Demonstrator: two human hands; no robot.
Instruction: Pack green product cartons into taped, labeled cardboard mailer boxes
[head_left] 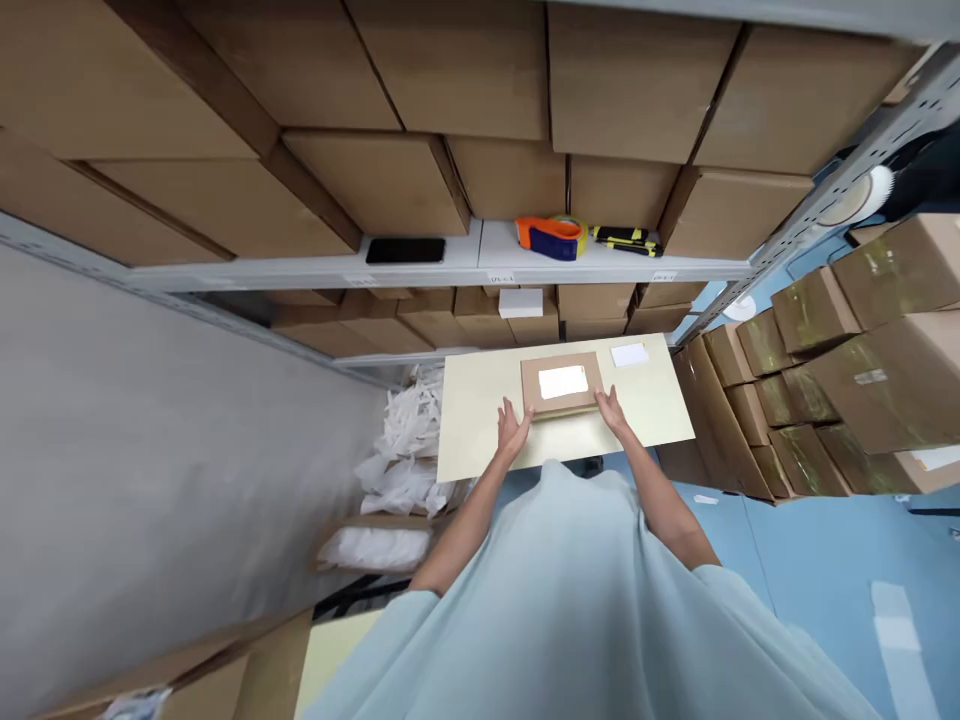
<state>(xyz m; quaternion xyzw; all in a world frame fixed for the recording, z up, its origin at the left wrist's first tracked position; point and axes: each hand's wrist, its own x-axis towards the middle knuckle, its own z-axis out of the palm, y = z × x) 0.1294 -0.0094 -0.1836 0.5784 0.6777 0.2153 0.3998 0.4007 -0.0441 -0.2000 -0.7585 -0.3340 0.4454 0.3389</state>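
Pale blue shirt cloth fills the near middle, and the forearms reach from it to a cream table. On the table's far half, about midway across, a brown box lies flat with its white label facing up. The left hand is at its near left corner, fingers spread, the thumb side against the box. The right hand is at the right end, thumb at the edge, fingers loosely apart.

The step in hand looks like steadying or placing the box; moving it further would call for even pressure from both ends. Its flaps seem shut, so its contents are hidden. A white card lies to its far right.

Beyond, closed cartons fill the shelf, contents unseen; a phone, a tape dispenser and cutters lie along its near edge. At right, a big carton holds rows of small taped boxes. At left, below the table, a low carton holds white wrap, near a loose white heap.
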